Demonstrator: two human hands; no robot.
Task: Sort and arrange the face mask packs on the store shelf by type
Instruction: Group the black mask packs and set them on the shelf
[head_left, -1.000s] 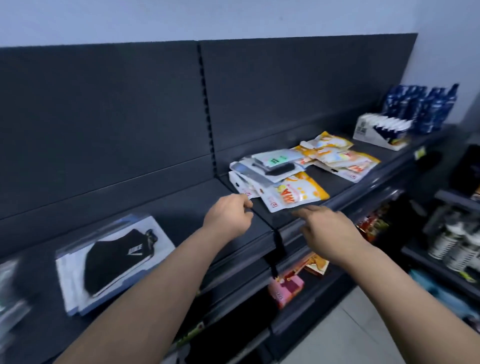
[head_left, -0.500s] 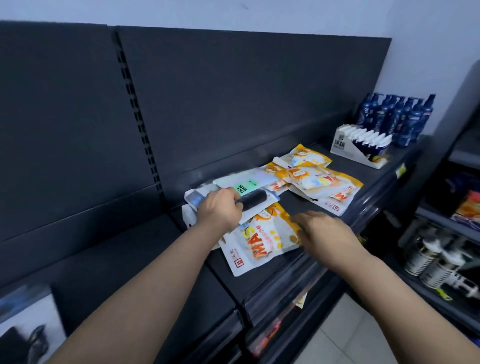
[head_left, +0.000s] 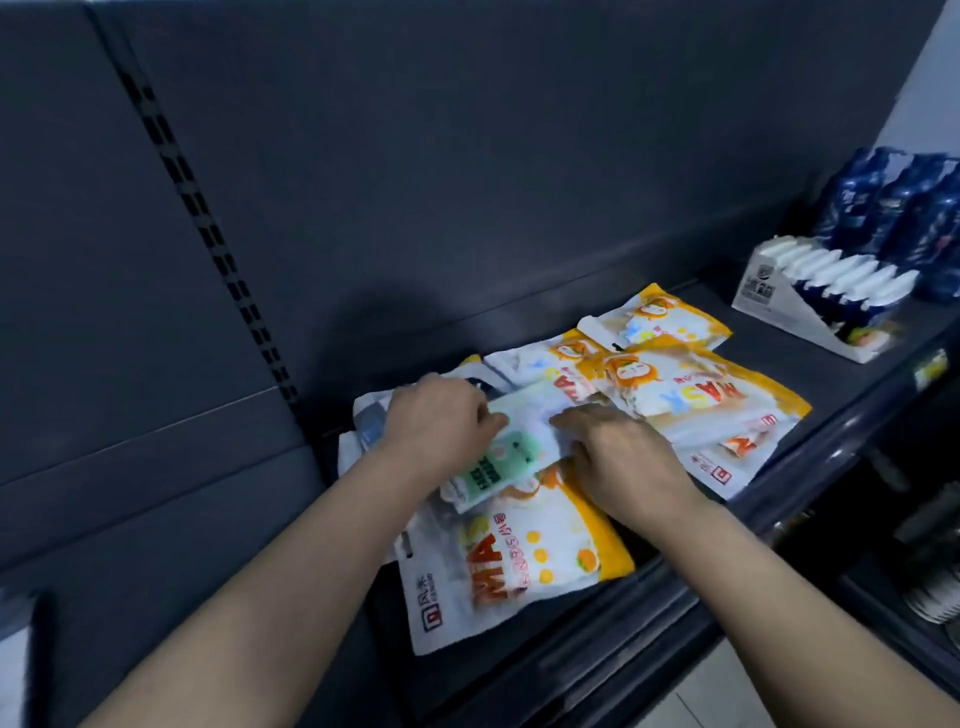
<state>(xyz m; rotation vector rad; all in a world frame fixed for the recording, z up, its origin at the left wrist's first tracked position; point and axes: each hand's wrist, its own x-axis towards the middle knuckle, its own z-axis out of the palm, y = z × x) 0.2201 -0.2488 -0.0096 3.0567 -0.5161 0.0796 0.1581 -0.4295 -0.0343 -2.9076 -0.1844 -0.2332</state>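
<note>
A white mask pack with a green label (head_left: 506, 457) lies tilted on top of the pile on the dark shelf (head_left: 810, 374). My left hand (head_left: 434, 426) grips its left edge, fingers curled over it. My right hand (head_left: 618, 457) holds its right edge from the other side. Under it lies a white and orange mask pack (head_left: 519, 556) at the shelf front. Several more orange packs (head_left: 691, 400) overlap to the right. White and grey packs (head_left: 363, 431) stick out beneath my left hand, mostly hidden.
A white display box of small blue and white packets (head_left: 826, 296) stands at the back right, with dark blue bottles (head_left: 904, 208) behind it. The left shelf section (head_left: 156, 519) is bare dark metal. Lower shelves at the right hold goods.
The view moved closer to the pile. My right hand went from the front orange pack up to the green-label pack, and both hands now hold that pack, which has turned toward me.
</note>
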